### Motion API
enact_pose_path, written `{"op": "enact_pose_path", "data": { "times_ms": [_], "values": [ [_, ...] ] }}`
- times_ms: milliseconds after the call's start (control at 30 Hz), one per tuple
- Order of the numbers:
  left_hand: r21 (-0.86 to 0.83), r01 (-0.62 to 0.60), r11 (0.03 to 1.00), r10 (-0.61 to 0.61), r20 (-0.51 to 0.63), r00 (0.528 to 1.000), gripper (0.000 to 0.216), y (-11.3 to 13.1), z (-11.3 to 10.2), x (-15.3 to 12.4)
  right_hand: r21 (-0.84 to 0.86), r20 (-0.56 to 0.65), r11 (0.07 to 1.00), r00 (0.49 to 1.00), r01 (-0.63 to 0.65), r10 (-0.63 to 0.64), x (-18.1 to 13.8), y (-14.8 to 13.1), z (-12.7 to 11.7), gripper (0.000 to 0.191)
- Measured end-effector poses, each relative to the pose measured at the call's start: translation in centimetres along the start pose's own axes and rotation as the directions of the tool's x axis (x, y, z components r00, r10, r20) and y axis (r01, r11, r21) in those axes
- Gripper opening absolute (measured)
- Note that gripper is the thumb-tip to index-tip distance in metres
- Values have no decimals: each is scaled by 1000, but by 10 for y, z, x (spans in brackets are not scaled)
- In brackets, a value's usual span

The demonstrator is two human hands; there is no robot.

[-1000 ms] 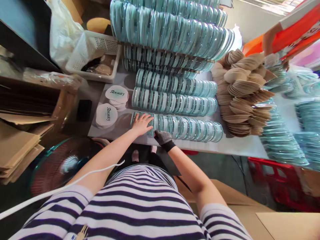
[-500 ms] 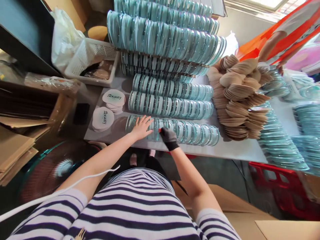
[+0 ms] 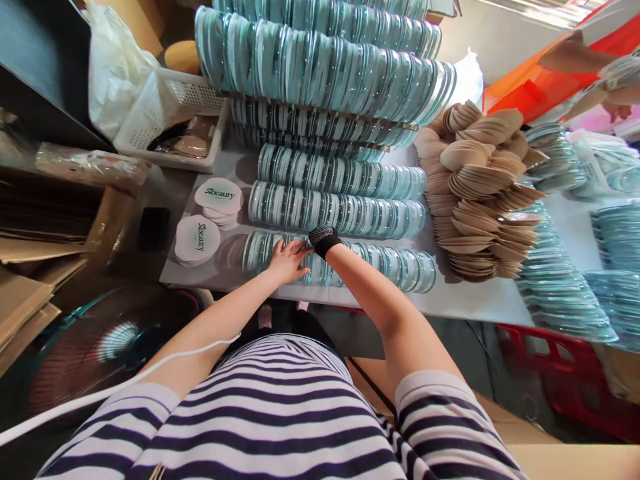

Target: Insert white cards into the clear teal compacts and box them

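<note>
My bare left hand (image 3: 289,261) rests with spread fingers on the front row of round, clear bluish plastic packages (image 3: 393,265), which stand on edge and are packed closely along the table. Over the far side of that row, just right of my left fingertips, is my right hand (image 3: 324,240) in a dark glove. Its back faces me and hides most of the fingers, so their grip does not show. Two similar rows (image 3: 340,213) lie directly behind. To the left are two small piles of pale round cards (image 3: 220,195) printed "beauty".
Larger rows of clear round packages (image 3: 325,70) rise at the back. Brown oval pads (image 3: 475,180) are heaped at the right, beside more stacked plastic (image 3: 565,280). A white basket (image 3: 167,157) stands at back left, a fan (image 3: 110,347) below. Another person's hand (image 3: 617,110) shows far right.
My right hand has moved away from me, from the middle of the front row to its far side, and slightly left. My left hand stays spread on the row.
</note>
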State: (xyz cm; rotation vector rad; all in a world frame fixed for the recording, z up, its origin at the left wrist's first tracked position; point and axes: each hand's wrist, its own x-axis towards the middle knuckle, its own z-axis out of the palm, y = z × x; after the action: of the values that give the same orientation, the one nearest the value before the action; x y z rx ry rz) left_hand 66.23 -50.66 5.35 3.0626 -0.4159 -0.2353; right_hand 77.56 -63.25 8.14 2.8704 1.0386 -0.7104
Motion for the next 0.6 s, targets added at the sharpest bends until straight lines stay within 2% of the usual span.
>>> {"op": "enact_pose_path", "data": {
  "times_ms": [100,200,300,400,500,600],
  "values": [
    [2,-3,1000,3,0,1000,59,0,-2,0,28,-27,1000,1000,-9,10,-15,0,3,28],
    [7,-4,1000,4,20,1000,59,0,-4,1,48,-87,998,995,-36,40,-44,-10,24,32],
    [16,4,1000,-5,54,999,61,1,-6,2,90,-136,992,986,-88,99,-79,-30,65,35],
    [19,11,1000,-12,68,998,62,3,-7,2,163,-84,976,983,-147,162,-100,-51,111,35],
    [20,8,1000,-9,69,998,62,3,-7,2,260,-52,947,976,-191,211,-102,-62,148,32],
    [26,6,1000,-7,63,998,62,1,-7,0,326,-30,924,974,-203,224,-98,-66,170,33]
  ]
}}
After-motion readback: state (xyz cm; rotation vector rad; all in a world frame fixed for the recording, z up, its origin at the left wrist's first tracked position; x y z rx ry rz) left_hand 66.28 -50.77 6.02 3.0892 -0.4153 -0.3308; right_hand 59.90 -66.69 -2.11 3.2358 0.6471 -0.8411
